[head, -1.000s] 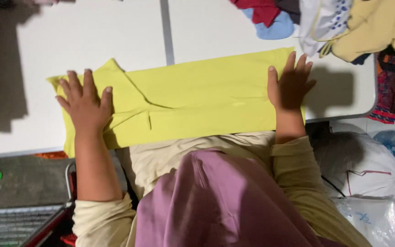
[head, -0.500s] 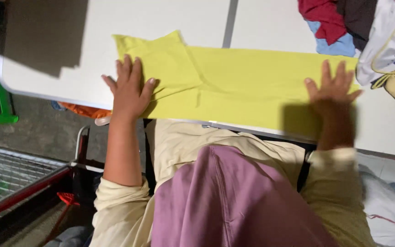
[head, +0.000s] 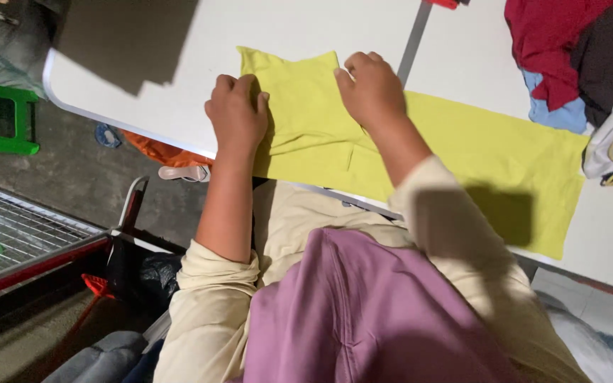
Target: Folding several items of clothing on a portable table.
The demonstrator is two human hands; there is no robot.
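The fingertips of the left hand and the right hand were curled under and out of sight. The pile of clothes was cut off by the right edge, and the person's body hid the near edge of the yellow cloth.

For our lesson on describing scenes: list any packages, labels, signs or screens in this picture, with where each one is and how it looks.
None in view: only the yellow cloth under both hands on the white table, and a heap of clothes at the table's far right.
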